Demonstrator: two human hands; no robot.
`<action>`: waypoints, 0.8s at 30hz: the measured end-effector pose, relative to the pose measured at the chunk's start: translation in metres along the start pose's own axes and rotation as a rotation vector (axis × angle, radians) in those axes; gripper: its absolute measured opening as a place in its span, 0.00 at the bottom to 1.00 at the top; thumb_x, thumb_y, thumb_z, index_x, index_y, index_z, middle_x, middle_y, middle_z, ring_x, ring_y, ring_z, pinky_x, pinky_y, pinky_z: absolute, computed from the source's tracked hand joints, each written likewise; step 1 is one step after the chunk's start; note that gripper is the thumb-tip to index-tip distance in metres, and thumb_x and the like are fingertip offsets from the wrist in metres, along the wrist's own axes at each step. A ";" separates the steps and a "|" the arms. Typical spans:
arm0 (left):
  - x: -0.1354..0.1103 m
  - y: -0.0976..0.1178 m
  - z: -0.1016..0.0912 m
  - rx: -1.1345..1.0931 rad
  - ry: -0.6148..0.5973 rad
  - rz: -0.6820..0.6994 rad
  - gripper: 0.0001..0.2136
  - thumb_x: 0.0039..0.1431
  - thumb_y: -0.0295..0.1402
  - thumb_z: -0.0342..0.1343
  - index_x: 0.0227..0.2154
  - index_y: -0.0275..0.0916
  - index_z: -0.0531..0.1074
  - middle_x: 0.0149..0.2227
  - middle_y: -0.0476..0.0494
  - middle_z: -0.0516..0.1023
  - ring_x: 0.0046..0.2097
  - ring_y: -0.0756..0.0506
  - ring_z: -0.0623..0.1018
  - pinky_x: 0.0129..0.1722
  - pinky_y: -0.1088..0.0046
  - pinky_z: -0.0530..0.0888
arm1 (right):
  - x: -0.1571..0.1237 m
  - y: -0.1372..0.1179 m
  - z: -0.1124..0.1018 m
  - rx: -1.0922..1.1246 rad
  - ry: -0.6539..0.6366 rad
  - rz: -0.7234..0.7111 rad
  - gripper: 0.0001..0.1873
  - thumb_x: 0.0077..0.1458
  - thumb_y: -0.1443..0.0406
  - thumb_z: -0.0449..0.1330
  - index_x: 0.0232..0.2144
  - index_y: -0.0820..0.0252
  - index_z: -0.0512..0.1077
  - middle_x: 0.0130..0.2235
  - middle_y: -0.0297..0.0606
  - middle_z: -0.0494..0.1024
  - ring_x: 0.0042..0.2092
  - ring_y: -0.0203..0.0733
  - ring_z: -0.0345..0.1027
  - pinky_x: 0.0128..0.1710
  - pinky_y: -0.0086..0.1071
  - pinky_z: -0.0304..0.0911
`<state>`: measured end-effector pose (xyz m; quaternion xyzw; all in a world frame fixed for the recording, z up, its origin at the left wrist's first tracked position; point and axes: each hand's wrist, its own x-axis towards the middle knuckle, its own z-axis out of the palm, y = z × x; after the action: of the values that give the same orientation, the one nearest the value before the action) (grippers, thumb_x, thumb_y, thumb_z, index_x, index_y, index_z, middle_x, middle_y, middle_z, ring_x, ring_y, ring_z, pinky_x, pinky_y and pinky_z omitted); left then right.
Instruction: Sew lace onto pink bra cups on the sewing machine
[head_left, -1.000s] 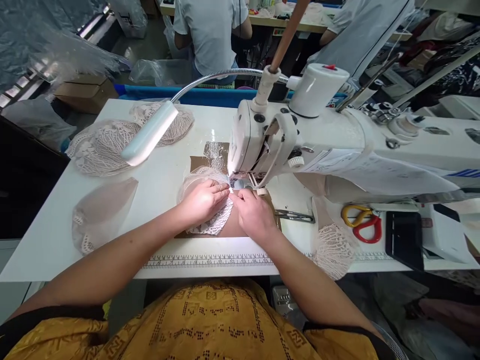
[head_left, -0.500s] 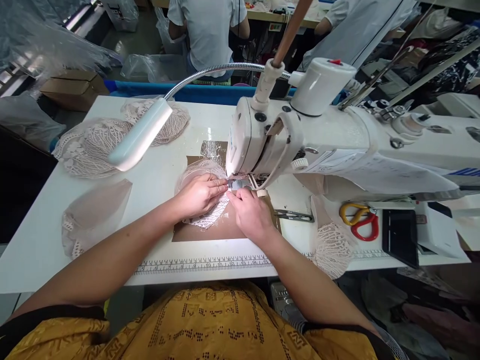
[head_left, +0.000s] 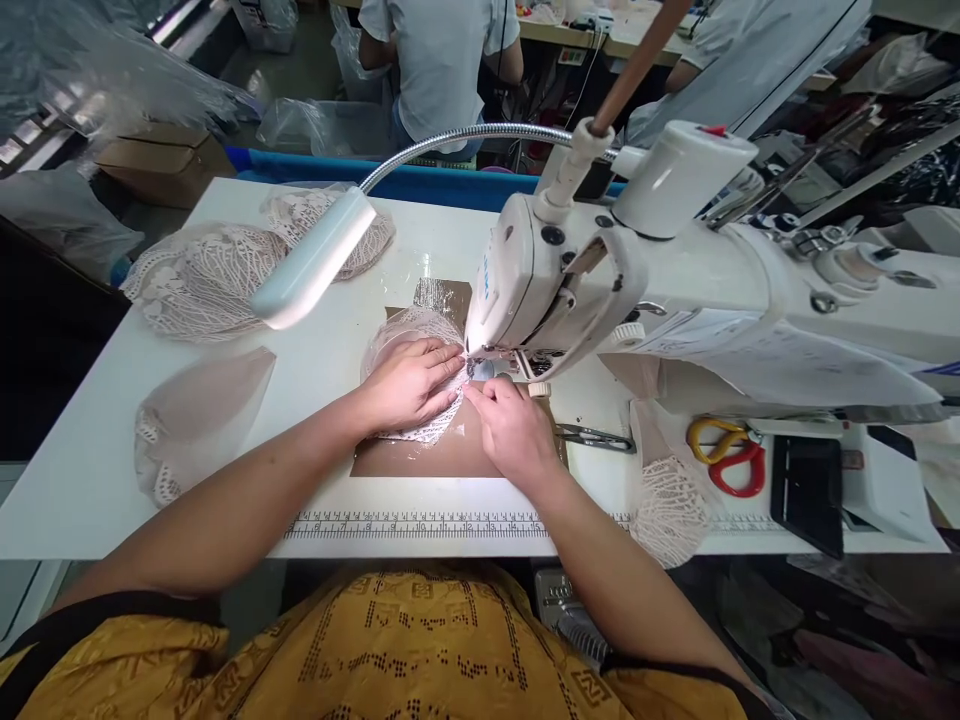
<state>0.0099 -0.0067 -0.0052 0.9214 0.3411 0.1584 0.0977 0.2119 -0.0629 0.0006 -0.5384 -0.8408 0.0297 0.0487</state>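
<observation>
A white lace piece (head_left: pixel 420 330) lies on a brown patch of the table under the white sewing machine (head_left: pixel 675 280). My left hand (head_left: pixel 409 385) rests flat on the lace, fingers stretched toward the needle (head_left: pixel 474 362). My right hand (head_left: pixel 514 430) is beside it, fingers pinched on the lace edge just in front of the presser foot. The two hands nearly touch at the needle.
Lace pieces are stacked at the far left (head_left: pixel 202 280) and one lies at the near left (head_left: pixel 195 415). A gooseneck lamp (head_left: pixel 311 265) hangs over the table. Thread snips (head_left: pixel 596 437), red-and-yellow scissors (head_left: pixel 724 455), a black device (head_left: pixel 806 490) and more lace (head_left: pixel 667 500) lie right. A person (head_left: pixel 442 60) sits behind.
The lace has fed further back under the foot, and both hands have followed it toward the needle. The view has shifted slightly.
</observation>
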 end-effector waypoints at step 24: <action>-0.193 -0.038 -0.072 0.360 0.393 -0.837 0.15 0.64 0.43 0.47 0.43 0.37 0.69 0.46 0.33 0.75 0.53 0.31 0.72 0.49 0.45 0.71 | 0.000 0.010 0.011 0.225 0.204 -0.010 0.18 0.61 0.63 0.50 0.46 0.57 0.77 0.45 0.42 0.78 0.42 0.47 0.72 0.43 0.40 0.67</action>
<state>-0.1773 -0.1006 0.0069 0.6602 0.7159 0.2148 -0.0739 0.2200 -0.0590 -0.0118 -0.5253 -0.8256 0.0688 0.1941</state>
